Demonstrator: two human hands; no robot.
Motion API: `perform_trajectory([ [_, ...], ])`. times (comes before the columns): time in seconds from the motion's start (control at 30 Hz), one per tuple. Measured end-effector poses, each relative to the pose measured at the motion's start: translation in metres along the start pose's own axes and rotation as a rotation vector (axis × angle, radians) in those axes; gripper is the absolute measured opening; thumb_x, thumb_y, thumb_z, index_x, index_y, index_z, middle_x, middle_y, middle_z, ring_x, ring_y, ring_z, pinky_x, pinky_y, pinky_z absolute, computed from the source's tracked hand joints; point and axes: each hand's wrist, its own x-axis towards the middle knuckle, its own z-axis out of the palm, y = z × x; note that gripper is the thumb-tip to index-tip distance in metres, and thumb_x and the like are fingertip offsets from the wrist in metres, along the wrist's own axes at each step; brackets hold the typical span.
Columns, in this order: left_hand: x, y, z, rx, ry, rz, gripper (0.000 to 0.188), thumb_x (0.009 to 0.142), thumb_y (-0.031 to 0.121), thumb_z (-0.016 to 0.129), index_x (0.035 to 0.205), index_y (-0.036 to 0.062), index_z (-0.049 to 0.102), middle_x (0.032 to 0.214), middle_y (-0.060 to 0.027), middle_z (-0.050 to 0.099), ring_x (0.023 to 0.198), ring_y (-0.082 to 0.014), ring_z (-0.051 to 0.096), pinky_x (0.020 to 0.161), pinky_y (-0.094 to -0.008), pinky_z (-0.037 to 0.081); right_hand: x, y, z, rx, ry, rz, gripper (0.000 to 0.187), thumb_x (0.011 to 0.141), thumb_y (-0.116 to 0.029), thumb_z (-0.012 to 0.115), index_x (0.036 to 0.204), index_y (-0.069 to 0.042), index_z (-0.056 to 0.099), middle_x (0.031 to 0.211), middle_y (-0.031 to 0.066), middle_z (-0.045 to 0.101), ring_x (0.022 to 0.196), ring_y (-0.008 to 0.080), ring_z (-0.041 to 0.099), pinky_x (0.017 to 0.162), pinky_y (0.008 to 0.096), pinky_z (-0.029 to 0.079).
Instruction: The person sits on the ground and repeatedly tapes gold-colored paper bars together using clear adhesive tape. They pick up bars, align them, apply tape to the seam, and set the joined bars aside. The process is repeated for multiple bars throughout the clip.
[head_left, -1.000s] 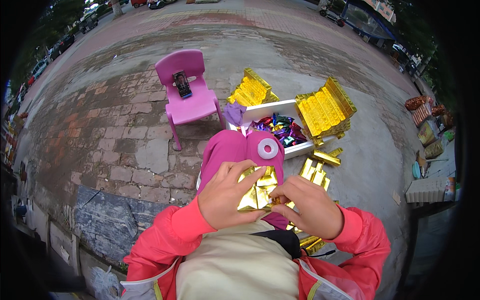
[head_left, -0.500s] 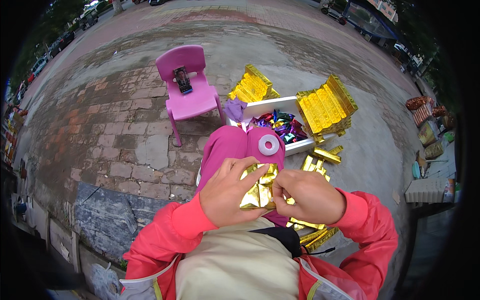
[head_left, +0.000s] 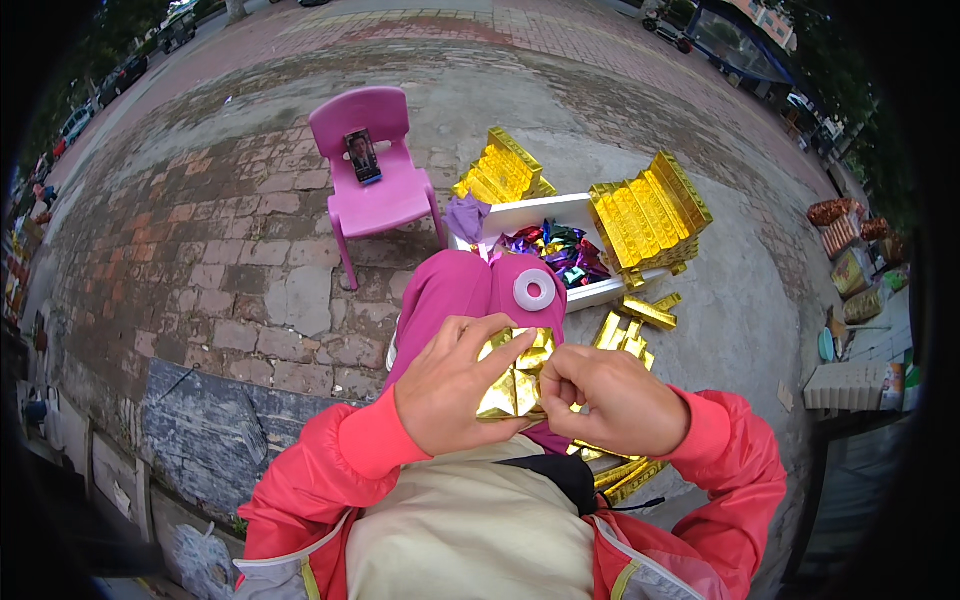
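Observation:
Over my lap, my left hand (head_left: pixel 455 380) grips a folded gold foil piece (head_left: pixel 513 392), thumb across its top and fingers around its far side. At the foil's right edge my right hand (head_left: pixel 615 395) is closed, thumb and fingers pinched together against it; whether they hold the edge or something small is hidden. On my right knee lies a white roll of tape (head_left: pixel 534 290). Past my knees a white box (head_left: pixel 540 212) holds crumpled shiny foil pieces (head_left: pixel 560 250) in purple, red, green and blue.
Stacked gold foil bars (head_left: pixel 650 215) rest on the box's right side, with another gold stack (head_left: pixel 502 170) behind it. Loose gold bars (head_left: pixel 625 335) lie to my right. A pink chair (head_left: pixel 378 190) bearing a phone (head_left: pixel 362 156) stands ahead left. Bags (head_left: pixel 845 235) sit far right.
The whole view has shifted slightly. Both hands keep nearly the same pose on the gold foil, and nothing has been picked up or let go.

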Motion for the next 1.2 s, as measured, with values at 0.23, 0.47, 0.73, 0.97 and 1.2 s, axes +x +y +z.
perform_trajectory([
  [0.23,0.001,0.002,0.004,-0.002,-0.023,0.010,0.086,0.071,0.033,0.086,0.146,0.0086,0.051,0.139,-0.0185,0.047,0.118,-0.0414,0.049,0.102,-0.0484,0.044,0.002,-0.005,0.005,0.041,0.069,-0.069,0.014,0.085,-0.009,0.066,0.090,-0.002,0.056,0.074,0.0131,0.063,0.066,0.0316,0.066,0.061,0.0411,0.051],
  [0.47,0.002,0.004,0.004,0.012,-0.022,0.006,0.084,0.072,0.035,0.086,0.143,0.0074,0.051,0.138,-0.0185,0.047,0.118,-0.0415,0.048,0.101,-0.0491,0.044,0.010,0.010,0.000,0.385,0.028,0.152,0.009,0.091,0.001,0.059,0.095,0.000,0.052,0.084,0.0029,0.061,0.075,0.0074,0.061,0.071,0.0261,0.054],
  [0.73,0.004,0.004,0.004,0.011,-0.029,0.005,0.077,0.072,0.036,0.086,0.136,0.0055,0.056,0.138,-0.0193,0.047,0.117,-0.0420,0.049,0.100,-0.0497,0.044,0.016,0.012,0.006,0.656,0.063,0.171,0.009,0.093,-0.001,0.060,0.096,-0.001,0.052,0.089,0.0020,0.059,0.081,0.0065,0.059,0.073,0.0252,0.053],
  [0.97,0.003,-0.001,0.003,-0.005,-0.007,0.011,0.075,0.073,0.037,0.085,0.135,0.0051,0.057,0.139,-0.0194,0.047,0.117,-0.0416,0.048,0.101,-0.0493,0.044,0.005,-0.002,-0.001,0.497,0.125,-0.145,0.012,0.092,0.001,0.064,0.097,-0.001,0.052,0.091,0.0021,0.061,0.081,0.0077,0.059,0.072,0.0261,0.052],
  [1.2,0.005,-0.020,-0.007,-0.065,-0.037,-0.042,0.086,0.077,0.034,0.083,0.150,0.0076,0.047,0.139,-0.0189,0.047,0.120,-0.0382,0.047,0.107,-0.0452,0.040,-0.010,0.080,-0.021,-0.184,0.122,0.406,0.016,0.087,-0.004,0.072,0.098,0.001,0.062,0.115,0.0132,0.061,0.092,0.0275,0.066,0.081,0.0356,0.054],
])
